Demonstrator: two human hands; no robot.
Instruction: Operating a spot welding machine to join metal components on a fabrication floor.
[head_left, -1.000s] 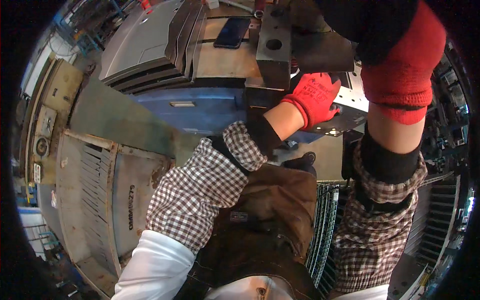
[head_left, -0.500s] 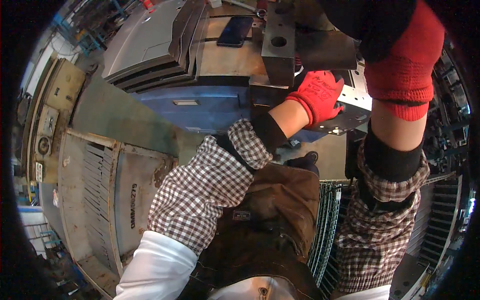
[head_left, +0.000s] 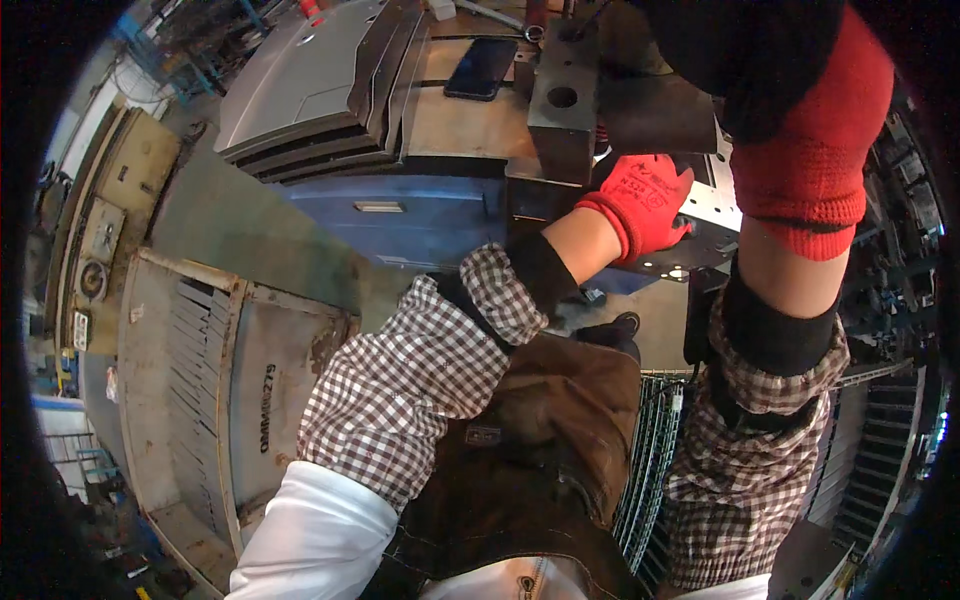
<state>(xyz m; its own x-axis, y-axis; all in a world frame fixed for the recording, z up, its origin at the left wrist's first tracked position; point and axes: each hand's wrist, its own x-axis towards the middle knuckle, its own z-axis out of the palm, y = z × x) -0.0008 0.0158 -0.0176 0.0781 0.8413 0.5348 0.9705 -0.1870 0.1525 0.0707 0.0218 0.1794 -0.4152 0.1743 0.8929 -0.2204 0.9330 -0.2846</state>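
Observation:
My left hand [head_left: 648, 203], in a red glove with dark fingertips, grips the near side of a perforated sheet-metal part [head_left: 708, 243]. Part of this sheet shows bright, the rest dark. Just beyond it stands a dark steel block [head_left: 562, 97] with a round hole, joined by a dark flat plate [head_left: 660, 118]. My right hand [head_left: 815, 125], in a red and black glove, is raised close to the camera at the upper right. Its fingers run into shadow at the top, so what they hold or touch is hidden.
Stacked grey metal sheets [head_left: 310, 85] lie at the bench's left, beside a black phone [head_left: 482, 69] and a wrench [head_left: 490, 14]. Under them is a blue cabinet [head_left: 420, 215]. A rusty grey metal bin [head_left: 290, 385] stands left of me, a wire rack [head_left: 650, 430] on the right.
The view has shifted slightly, so the bench sits a little lower and further right. My left hand stays on the metal part; my right hand remains raised, its wrist slightly lower in view.

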